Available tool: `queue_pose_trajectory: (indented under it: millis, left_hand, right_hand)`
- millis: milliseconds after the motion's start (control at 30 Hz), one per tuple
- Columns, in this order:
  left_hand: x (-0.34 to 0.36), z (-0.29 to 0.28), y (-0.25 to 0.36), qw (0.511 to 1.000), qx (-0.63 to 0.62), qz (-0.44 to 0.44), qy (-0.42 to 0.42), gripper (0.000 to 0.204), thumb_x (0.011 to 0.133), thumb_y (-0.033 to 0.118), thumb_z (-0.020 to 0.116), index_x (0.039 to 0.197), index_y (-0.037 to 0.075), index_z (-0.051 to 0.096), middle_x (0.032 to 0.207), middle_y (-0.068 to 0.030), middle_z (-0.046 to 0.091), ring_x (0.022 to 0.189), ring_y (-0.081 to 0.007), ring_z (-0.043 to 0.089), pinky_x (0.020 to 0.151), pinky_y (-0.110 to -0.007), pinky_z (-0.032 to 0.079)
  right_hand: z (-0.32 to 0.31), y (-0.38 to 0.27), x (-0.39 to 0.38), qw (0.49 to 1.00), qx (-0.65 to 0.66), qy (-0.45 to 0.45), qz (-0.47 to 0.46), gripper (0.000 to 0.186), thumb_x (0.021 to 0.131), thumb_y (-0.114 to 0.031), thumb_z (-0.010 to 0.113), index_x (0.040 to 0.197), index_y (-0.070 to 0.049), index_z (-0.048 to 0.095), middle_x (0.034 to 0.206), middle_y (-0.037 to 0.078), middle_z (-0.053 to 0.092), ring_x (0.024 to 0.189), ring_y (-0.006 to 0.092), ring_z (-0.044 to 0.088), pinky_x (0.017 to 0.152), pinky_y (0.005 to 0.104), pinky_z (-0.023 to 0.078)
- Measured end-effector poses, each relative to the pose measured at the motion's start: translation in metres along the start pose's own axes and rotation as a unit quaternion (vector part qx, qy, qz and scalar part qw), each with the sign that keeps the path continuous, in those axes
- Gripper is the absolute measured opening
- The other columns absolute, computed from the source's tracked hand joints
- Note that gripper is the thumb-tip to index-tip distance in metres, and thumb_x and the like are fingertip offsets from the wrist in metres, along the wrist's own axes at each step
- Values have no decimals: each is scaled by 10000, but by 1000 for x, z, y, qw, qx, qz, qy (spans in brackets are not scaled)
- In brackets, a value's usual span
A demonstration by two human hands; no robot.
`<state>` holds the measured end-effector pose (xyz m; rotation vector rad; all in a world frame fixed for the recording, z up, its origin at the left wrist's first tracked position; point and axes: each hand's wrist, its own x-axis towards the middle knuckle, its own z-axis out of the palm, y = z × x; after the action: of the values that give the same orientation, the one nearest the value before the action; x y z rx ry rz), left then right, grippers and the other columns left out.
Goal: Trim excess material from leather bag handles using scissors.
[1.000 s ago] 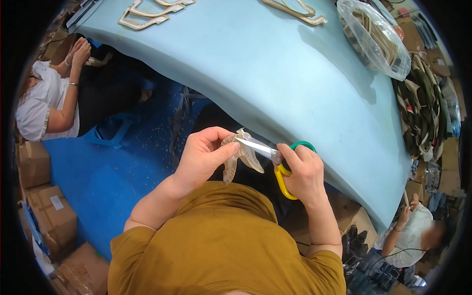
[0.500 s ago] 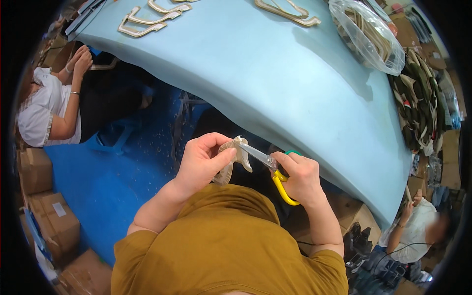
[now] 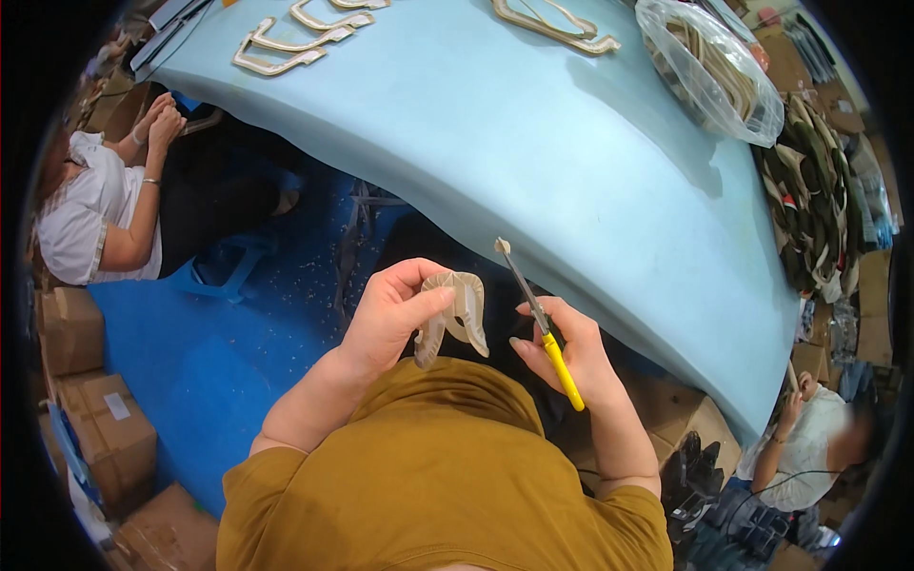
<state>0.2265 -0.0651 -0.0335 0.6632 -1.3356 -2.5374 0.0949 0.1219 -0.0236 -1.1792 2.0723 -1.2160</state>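
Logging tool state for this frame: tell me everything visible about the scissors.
The scissors have slim grey blades, metallic-looking, and a yellow handle, plastic-looking, seen nearly edge-on. They are held in the right grip, blades pointing up and slightly left in the picture. A small pale scrap sits at the tip. Whether the blades are fully shut is unclear.
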Motion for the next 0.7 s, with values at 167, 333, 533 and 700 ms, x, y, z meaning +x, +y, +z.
queue_pose_trajectory:
  millis: [167, 333, 533, 700]
  left_hand:
    - [5, 4, -4, 999, -47, -1, 12, 66, 837, 36, 585, 893, 3, 591, 795, -12, 603, 673, -44, 528, 608, -181, 434]
    - [4, 11, -6, 977, 132, 159, 42, 35, 802, 17, 587, 799, 17, 553, 740, 9, 566, 637, -31, 497, 565, -181, 408]
    - [8, 20, -10, 662, 506, 551, -55, 274, 630, 10, 658, 896, 70, 647, 776, -9, 575, 629, -166, 521, 546, -275, 449]
    - [-4, 16, -10, 639, 520, 545, -156, 234, 700, 150, 687, 911, 66, 634, 899, -27, 569, 829, -192, 548, 712, -308, 479]
  right_hand:
    - [11, 1, 8, 1000, 8, -16, -4, 328, 717, -48, 712, 1011, -37, 567, 741, 34, 532, 628, 95, 485, 602, 221, 413]
    - [17, 1, 13, 971, 193, -24, 140, 264, 805, -140, 661, 1014, -26, 548, 756, 32, 570, 646, 65, 501, 619, 220, 441]
    - [21, -10, 36, 820, 499, -101, 262, 289, 877, -193, 482, 1114, -27, 487, 798, 55, 566, 710, 121, 536, 650, 237, 416]
    - [32, -6, 46, 853, 482, -135, 149, 385, 772, -117, 616, 1123, -60, 468, 885, 31, 508, 810, 104, 475, 731, 232, 380]
